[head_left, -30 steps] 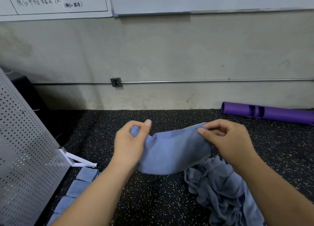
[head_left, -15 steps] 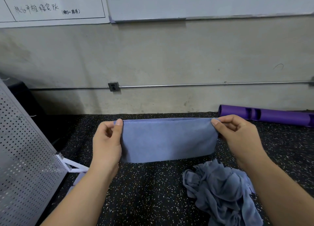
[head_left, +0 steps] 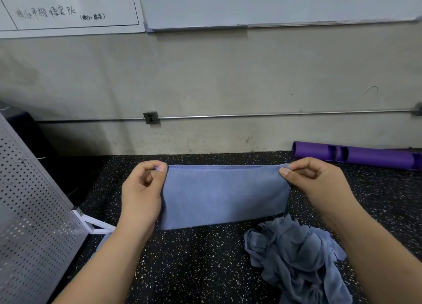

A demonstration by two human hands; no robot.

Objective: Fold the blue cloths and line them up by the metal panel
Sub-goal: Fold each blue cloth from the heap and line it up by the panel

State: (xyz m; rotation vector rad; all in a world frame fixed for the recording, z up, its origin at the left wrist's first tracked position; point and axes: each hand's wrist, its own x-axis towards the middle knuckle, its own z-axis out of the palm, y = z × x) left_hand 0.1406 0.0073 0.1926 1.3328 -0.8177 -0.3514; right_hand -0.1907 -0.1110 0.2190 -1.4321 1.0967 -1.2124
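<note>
A blue cloth (head_left: pixel 225 195), doubled over into a flat band, hangs stretched in the air above the speckled floor. My left hand (head_left: pixel 141 189) pinches its upper left corner and my right hand (head_left: pixel 317 180) pinches its upper right corner. A crumpled pile of blue cloths (head_left: pixel 294 255) lies on the floor below my right forearm. The perforated metal panel (head_left: pixel 29 214) leans at the left edge. A sliver of a blue cloth (head_left: pixel 101 242) shows beside the panel's foot, mostly hidden by my left forearm.
The floor is black speckled rubber (head_left: pixel 201 265). A purple tube (head_left: pixel 356 154) lies along the wall at the right. The panel's white foot bracket (head_left: pixel 96 226) juts onto the floor. A grey wall with a conduit and outlet (head_left: pixel 150 117) stands behind.
My hands moved apart and pulled the bunched cloth taut into a flat folded band. The view tilted up, so the folded cloths beside the panel dropped almost out of sight.
</note>
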